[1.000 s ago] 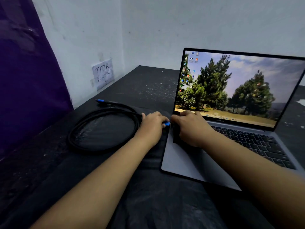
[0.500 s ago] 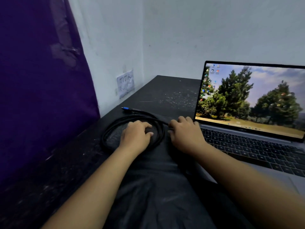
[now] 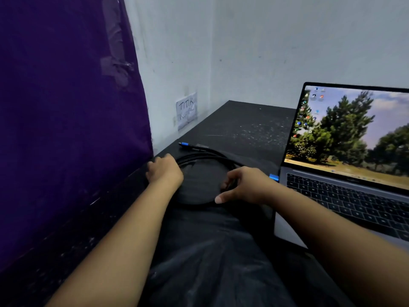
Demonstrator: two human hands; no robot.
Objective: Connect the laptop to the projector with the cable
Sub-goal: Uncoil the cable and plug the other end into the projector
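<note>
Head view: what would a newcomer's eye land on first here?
The lit laptop at right, its screen showing trees, with a blue plug at its left edge. Beside it a coiled black cable lies on the dark table, with the left hand and right hand on it.

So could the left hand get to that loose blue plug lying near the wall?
Probably yes. The left hand rests on the coiled cable's near-wall edge, and the blue plug lies just beyond it on bare table with nothing between.
</note>
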